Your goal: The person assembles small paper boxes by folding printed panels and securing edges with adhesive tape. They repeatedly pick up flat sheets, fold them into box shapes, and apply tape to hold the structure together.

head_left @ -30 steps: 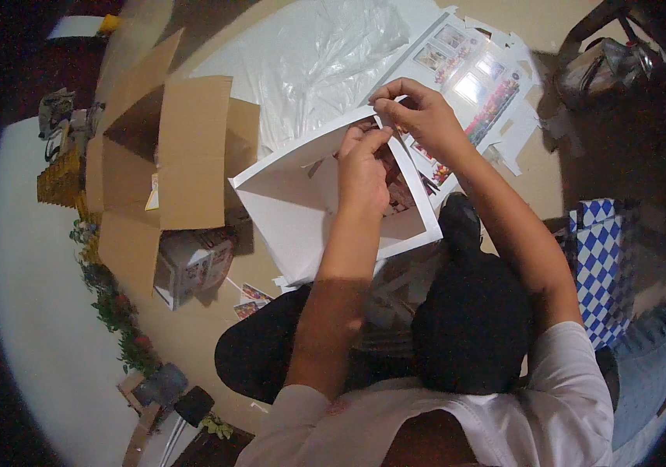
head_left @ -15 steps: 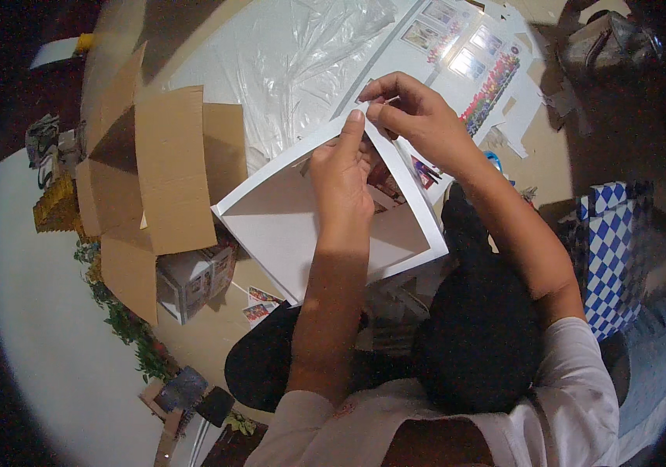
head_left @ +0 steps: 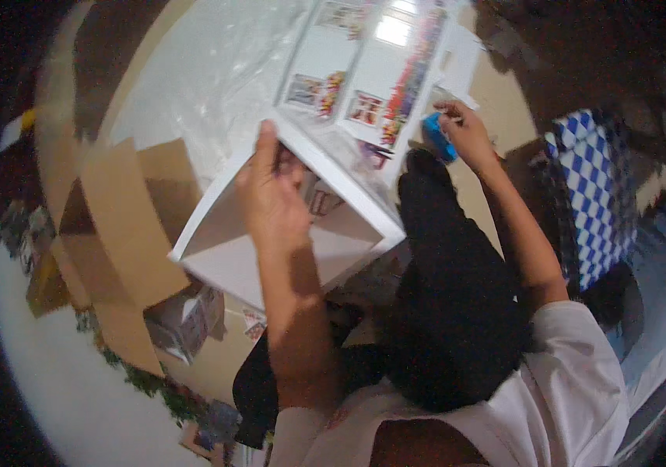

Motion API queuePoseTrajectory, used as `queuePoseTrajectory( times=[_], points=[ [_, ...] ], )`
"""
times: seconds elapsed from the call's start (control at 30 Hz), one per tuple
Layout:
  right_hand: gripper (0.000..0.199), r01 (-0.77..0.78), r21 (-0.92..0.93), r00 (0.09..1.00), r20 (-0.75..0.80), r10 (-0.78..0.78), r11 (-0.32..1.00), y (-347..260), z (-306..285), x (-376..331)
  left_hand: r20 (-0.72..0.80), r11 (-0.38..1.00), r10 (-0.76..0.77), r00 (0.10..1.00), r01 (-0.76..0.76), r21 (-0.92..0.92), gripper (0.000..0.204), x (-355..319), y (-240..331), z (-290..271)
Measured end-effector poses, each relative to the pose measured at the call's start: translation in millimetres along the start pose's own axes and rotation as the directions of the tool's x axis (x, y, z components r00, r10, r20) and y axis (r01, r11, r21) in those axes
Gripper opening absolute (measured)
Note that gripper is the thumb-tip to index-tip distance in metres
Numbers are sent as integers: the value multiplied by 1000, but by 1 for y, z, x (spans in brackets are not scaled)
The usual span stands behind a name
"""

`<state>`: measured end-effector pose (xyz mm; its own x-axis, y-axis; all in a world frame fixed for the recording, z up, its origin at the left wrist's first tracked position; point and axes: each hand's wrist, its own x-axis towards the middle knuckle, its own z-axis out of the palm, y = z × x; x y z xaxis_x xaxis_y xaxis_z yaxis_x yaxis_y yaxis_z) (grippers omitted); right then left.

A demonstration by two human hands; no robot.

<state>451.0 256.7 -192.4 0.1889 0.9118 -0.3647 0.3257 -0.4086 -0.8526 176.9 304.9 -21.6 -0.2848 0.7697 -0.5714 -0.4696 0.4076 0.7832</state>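
Note:
My left hand [head_left: 275, 194] is inside an open white box [head_left: 220, 272], its thumb lying over the upper rim and its fingers gripping the wall near the top corner. The box is tilted above my lap with its opening towards me, and printed pictures show on an inner side. Out to the right, my right hand [head_left: 465, 132] is at a bright blue object [head_left: 439, 138] on the floor beside my dark-clad knee. Its bent fingers are at the object's upper edge, and blur hides whether they grip it.
White printed sheets [head_left: 356, 66] and clear plastic film [head_left: 224, 86] lie ahead. An open brown carton [head_left: 119, 226] stands at left, with a small printed box [head_left: 185, 323] by it. A blue-and-white checked bag [head_left: 588, 194] stands at right.
My right hand has left the box's top corner and moved right and down to the blue object. My left hand still holds the box. The whole view has shifted.

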Motion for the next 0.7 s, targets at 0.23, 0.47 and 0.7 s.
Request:
queuePoseTrajectory(
  times=[0.23, 0.47, 0.7],
  points=[
    [26, -278, -66, 951, 122, 284, 958, 133, -39, -27, 55, 975, -195, 979, 200, -101, 22, 17, 11, -16],
    [18, -421, 17, 882, 244, 404, 907, 138, -40, -8, 64, 948, -233, 970, 241, -207, 23, 17, 14, -20],
    [24, -561, 84, 808, 274, 522, 824, 119, -34, -9, 109, 950, -191, 975, 212, -230, 18, 19, 13, -25]
  ],
)
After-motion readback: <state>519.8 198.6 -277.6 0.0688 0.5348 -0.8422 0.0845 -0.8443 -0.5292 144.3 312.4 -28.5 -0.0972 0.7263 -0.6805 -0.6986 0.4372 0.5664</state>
